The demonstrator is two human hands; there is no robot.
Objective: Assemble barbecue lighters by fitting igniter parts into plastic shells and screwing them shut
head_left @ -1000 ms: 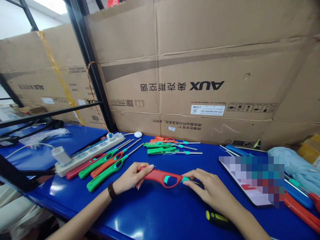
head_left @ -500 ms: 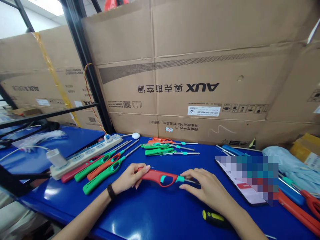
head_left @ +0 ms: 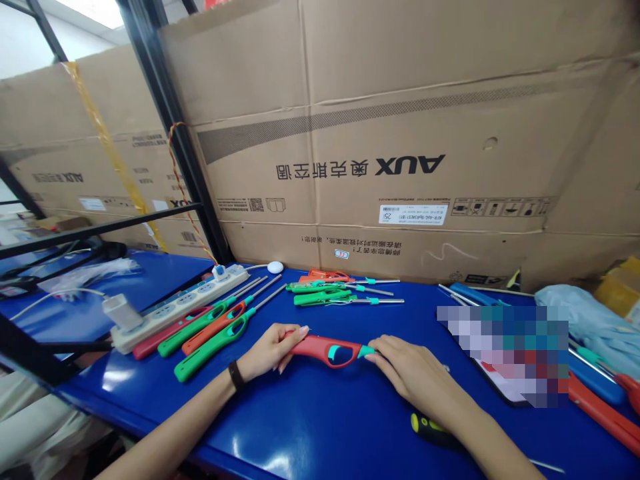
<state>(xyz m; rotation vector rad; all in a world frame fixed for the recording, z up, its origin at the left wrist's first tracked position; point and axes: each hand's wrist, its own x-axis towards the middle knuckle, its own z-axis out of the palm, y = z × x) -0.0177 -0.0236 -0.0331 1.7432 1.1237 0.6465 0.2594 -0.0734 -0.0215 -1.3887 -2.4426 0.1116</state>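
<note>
A red stick lighter (head_left: 327,349) with a teal trigger lies across the blue table (head_left: 320,427) between my hands. My left hand (head_left: 273,348) is closed round the butt end of its handle. My right hand (head_left: 410,370) is closed over its front end, covering the metal nozzle. A black band sits on my left wrist.
Several green, orange and red lighters (head_left: 215,328) lie to the left beside a white power strip (head_left: 175,308). More lighters (head_left: 333,290) rest near the cardboard boxes (head_left: 400,133) at the back. A black-and-yellow screwdriver (head_left: 433,429) lies under my right forearm. A blurred flat device (head_left: 503,350) and further lighters (head_left: 600,410) lie at the right.
Both hands keep their hold on the red lighter. My right hand has slid closer to the trigger and now hides the nozzle. The view shifted slightly.
</note>
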